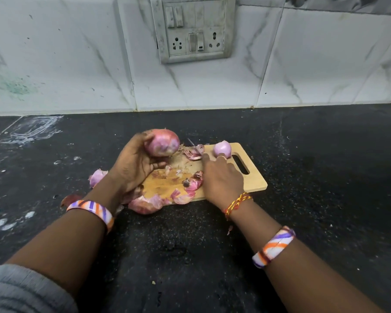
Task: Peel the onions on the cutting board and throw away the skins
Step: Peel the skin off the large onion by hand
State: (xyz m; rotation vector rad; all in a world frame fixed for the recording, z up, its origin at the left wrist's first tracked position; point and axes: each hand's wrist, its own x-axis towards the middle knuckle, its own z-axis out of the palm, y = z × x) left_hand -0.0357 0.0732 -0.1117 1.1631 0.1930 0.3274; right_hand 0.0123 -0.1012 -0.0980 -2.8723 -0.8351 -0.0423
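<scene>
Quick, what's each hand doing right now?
Left hand: grips the unpeeled onion, lifted above the cutting board.
Right hand: over the board; cannot tell if its fingers hold anything.

Striped bangles (91, 210), red-yellow wrist thread (237, 203), grey sleeve (20, 290)

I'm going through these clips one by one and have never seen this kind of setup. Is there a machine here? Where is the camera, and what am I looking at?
No machine: a person works bare-handed, and the one camera sits on their head, looking down. The left hand grips an unpeeled onion above a wooden cutting board on a black counter. The right hand reaches over the board; whether it holds anything I cannot tell. A peeled onion sits near the board's handle slot. Loose skins lie on and around the board.
</scene>
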